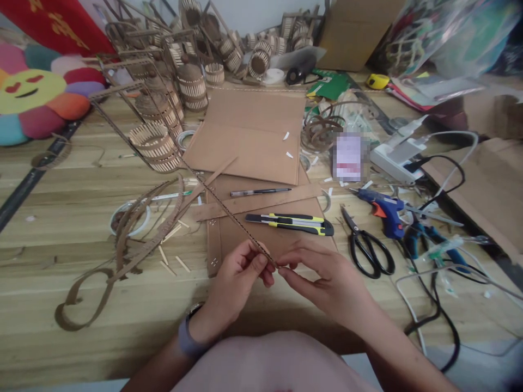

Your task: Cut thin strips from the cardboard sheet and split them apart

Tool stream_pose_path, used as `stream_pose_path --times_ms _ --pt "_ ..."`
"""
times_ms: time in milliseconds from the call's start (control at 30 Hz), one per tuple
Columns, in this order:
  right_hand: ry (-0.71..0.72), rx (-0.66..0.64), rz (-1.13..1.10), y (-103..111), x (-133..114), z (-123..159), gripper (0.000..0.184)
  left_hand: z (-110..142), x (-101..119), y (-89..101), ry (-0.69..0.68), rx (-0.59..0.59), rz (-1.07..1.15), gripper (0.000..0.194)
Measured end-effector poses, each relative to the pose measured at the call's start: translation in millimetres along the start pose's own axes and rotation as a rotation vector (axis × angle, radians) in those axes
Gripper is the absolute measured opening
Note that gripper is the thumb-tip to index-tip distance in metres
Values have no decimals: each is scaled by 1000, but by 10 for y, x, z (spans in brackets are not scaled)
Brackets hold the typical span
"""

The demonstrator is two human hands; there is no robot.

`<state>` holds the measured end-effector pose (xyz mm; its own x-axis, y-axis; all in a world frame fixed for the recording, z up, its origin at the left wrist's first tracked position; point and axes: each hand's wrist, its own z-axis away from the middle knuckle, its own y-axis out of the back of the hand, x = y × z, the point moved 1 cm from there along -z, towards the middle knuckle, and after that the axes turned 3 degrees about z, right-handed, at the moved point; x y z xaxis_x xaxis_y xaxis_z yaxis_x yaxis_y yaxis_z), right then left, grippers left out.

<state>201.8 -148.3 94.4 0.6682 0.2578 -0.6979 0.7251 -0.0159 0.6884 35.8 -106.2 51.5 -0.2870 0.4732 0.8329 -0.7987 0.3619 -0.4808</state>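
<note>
A long narrow cardboard strip [231, 215] runs from between my hands up and to the left, toward the small slatted baskets. My left hand [245, 269] is closed, thumb and fingers pinching the strip a little above its near end. With thumb and fingertips, my right hand [318, 272] pinches that near end. Beyond my hands, a yellow and black utility knife [291, 223] lies on cardboard sheets [245, 139]. A pen [260, 191] and a wider flat cardboard strip [257, 202] lie just past the knife.
To the right are black-handled scissors [365, 245], a blue glue gun [384, 209], blue-handled pliers [439, 245] and a power strip [398, 155] with trailing cables. At left lie curled cardboard strips [143, 245] and small sticks. A slatted basket [154, 146] stands before several others at the back.
</note>
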Motion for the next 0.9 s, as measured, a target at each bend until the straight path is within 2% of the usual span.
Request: stream_pose_path --times_ms 467,667,900 --pt "134 86 -24 -62 -2 23 13 10 -41 16 66 -22 25 42" --pt "90 126 24 -84 -44 53 13 26 -45 36 23 -19 7 37" --pt "76 167 88 -113 -61 37 13 31 48 0 -20 11 -123 38"
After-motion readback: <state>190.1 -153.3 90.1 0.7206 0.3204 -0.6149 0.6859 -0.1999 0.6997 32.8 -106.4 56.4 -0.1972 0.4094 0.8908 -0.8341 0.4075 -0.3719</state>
